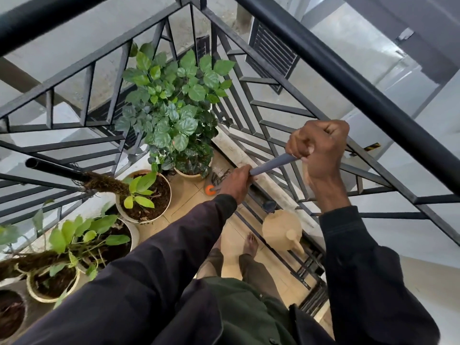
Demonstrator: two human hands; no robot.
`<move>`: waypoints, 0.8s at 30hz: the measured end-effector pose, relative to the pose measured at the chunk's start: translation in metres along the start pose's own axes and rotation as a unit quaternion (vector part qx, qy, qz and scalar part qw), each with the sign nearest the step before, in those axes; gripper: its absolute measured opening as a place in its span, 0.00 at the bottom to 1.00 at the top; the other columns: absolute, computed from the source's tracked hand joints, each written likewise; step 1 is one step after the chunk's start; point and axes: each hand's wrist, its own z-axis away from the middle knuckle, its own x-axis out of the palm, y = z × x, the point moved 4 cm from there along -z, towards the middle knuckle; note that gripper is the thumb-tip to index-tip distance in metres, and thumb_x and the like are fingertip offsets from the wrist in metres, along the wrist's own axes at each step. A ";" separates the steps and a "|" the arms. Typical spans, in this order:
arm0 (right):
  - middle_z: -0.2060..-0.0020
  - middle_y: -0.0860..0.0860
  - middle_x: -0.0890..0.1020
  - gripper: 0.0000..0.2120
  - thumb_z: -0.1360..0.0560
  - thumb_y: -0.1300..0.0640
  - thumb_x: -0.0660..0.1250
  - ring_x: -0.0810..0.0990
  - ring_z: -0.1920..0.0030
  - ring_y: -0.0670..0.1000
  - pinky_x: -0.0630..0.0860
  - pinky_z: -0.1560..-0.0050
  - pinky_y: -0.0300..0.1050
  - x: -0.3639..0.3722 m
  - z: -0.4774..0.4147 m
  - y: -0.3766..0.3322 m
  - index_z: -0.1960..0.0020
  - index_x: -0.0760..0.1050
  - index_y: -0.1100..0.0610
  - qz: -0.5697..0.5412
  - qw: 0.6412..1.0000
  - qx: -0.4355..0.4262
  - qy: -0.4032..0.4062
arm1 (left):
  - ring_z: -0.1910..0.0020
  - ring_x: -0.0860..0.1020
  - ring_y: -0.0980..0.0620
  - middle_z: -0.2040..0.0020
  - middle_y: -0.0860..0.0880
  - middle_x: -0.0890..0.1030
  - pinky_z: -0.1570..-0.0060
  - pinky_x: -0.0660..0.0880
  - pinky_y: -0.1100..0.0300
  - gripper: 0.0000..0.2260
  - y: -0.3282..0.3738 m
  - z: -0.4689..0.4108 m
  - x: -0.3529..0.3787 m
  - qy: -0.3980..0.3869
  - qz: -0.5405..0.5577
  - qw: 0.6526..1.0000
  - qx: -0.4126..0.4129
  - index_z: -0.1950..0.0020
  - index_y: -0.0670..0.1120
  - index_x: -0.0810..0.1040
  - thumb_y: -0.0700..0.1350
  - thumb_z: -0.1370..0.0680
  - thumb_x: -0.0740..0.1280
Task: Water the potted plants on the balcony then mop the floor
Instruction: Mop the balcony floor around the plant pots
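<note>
Gripping the grey mop handle (271, 164) with fingers (298, 149) of the right hand (321, 150) clenched round its upper end, and with the left hand (236, 181) wrapped round it lower down, just above the orange collar (209, 190). Down at the stringy mop head (219, 176), resting on the tan tiled floor (189, 205) just beside the pot of the big leafy plant (174, 108) in the corner of the black railing (323, 61). Further out, two more potted plants (144, 195) along the left side and a beige watering can (282, 230) standing by the right-hand rails, near a bare foot (251, 241).
</note>
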 end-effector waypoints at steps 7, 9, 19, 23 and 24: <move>0.83 0.45 0.64 0.20 0.30 0.67 0.61 0.63 0.81 0.48 0.69 0.68 0.40 -0.002 0.015 0.031 0.77 0.70 0.51 -0.032 0.996 0.083 -0.026 | 0.49 0.78 0.42 0.44 0.41 0.80 0.48 0.77 0.46 0.11 -0.037 0.056 0.017 -0.011 -0.050 0.997 -0.058 0.37 0.43 0.74 0.49 0.15 0.62; 0.82 0.46 0.63 0.17 0.30 0.67 0.62 0.63 0.81 0.48 0.70 0.69 0.40 0.009 0.026 0.041 0.76 0.68 0.56 -0.033 0.994 0.097 -0.033 | 0.48 0.78 0.43 0.43 0.42 0.80 0.46 0.77 0.47 0.13 -0.054 0.078 0.019 -0.012 -0.059 0.995 -0.076 0.35 0.43 0.74 0.50 0.15 0.62; 0.81 0.46 0.64 0.20 0.29 0.69 0.61 0.62 0.79 0.49 0.68 0.68 0.39 0.016 0.004 -0.004 0.76 0.68 0.53 -0.025 0.999 -0.007 -0.035 | 0.47 0.81 0.37 0.44 0.38 0.82 0.46 0.77 0.43 0.13 -0.019 0.032 -0.010 0.018 -0.021 0.999 -0.046 0.33 0.40 0.72 0.46 0.14 0.62; 0.81 0.43 0.65 0.20 0.29 0.72 0.61 0.62 0.79 0.49 0.69 0.67 0.40 0.015 0.002 -0.016 0.74 0.69 0.54 0.010 0.998 -0.069 -0.014 | 0.46 0.80 0.38 0.45 0.39 0.82 0.51 0.74 0.50 0.07 0.015 -0.019 -0.022 0.017 0.028 0.999 -0.022 0.39 0.40 0.74 0.40 0.16 0.63; 0.80 0.42 0.65 0.20 0.29 0.72 0.61 0.63 0.79 0.49 0.68 0.68 0.41 0.017 0.000 -0.019 0.74 0.69 0.54 0.018 0.996 -0.082 -0.009 | 0.46 0.80 0.38 0.45 0.39 0.82 0.50 0.75 0.50 0.07 0.022 -0.030 -0.027 0.017 0.036 0.999 -0.017 0.39 0.40 0.74 0.40 0.16 0.63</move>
